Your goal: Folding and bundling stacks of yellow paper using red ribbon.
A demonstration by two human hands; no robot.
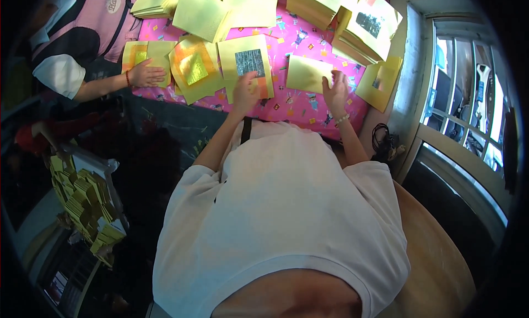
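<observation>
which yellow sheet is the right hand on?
The plain yellow sheet under the right hand. Unlike the sheet with the silver square under the left hand, it shows no foil.

Two yellow sheets (249,64) (308,74) — flat, side by side

matt yellow paper sheets (306,74), glossy pink tablecloth (300,106)

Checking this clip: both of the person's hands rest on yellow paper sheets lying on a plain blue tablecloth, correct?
Not quite. The head view shows the tablecloth is pink with small cartoon prints, not plain blue. The left hand and right hand do rest on yellow paper sheets.
</observation>
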